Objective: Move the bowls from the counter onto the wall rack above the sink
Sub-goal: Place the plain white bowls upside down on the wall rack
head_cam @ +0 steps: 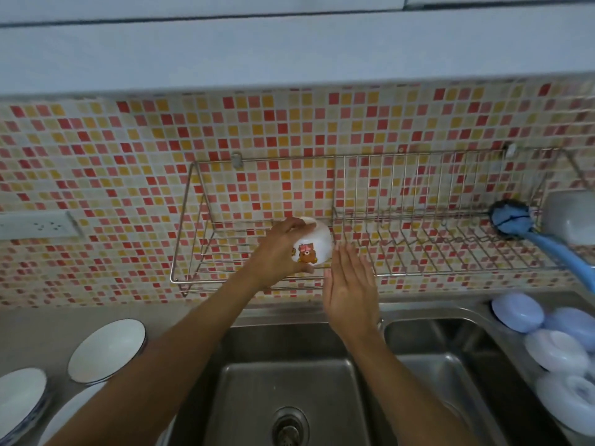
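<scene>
- A mosaic wall of small glossy square tiles (128, 162) in red, orange, yellow and cream fills the middle of the view; a pale cabinet underside runs above it.
- A double stainless-steel sink (289, 381) with brushed walls and a round drain sits below, its front edge cut off by the frame.
- A thin chrome wire wall rack (418, 188) hangs on the tiles, flat-barred at its left section and slotted with upright dividers to the right; its far right end runs out of view.
- The grey counter (38, 329) on the left carries white shallow bowls with dark rims (108, 349), the lower ones cropped.
- Pale blue and white rounded dishes (518, 312) lie stacked right of the sink, partly cut off.
- A blue-handled brush (512, 218) rests at the rack's right end beside a blurred white container.
- The left hand (277, 255) wraps its fingers around a small glossy white ceramic bowl with a brown bear print (314, 243), held upside down in the rack's left section; whether it touches the wires is unclear.
- The right hand (349, 284) is flat and empty, fingers straight, just beside the bowl.
</scene>
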The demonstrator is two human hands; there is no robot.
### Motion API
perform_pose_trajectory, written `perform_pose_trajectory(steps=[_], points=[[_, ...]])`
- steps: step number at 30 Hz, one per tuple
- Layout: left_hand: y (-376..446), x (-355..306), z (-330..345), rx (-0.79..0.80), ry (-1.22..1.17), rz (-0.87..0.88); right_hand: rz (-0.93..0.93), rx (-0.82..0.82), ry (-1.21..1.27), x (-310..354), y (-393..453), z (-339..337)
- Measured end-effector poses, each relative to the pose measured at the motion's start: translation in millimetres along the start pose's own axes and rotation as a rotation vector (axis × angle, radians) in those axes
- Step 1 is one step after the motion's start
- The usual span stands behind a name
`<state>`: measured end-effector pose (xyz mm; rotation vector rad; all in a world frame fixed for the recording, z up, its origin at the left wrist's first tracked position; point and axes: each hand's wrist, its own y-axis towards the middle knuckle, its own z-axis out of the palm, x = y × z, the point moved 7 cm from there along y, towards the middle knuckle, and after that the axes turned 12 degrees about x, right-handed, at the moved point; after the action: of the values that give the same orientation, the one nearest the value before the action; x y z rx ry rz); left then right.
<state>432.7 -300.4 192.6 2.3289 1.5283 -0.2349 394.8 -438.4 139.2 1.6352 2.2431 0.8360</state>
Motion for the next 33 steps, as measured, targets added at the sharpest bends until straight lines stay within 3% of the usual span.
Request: perform_pose_trajectory(steps=[16, 23, 33], points=[[-8, 6, 10, 0.004, -0.146, -0.023, 0.014, -0.071, 0.047, -2, -1, 1], [-42, 13, 3, -0.165, -0.082, -0.102, 0.018, -0.048, 0.049, -2, -2, 5], [-20, 11, 19, 0.11, 0.097, -0.127, -0.018, -0.112, 0.045, -3, -4, 3]])
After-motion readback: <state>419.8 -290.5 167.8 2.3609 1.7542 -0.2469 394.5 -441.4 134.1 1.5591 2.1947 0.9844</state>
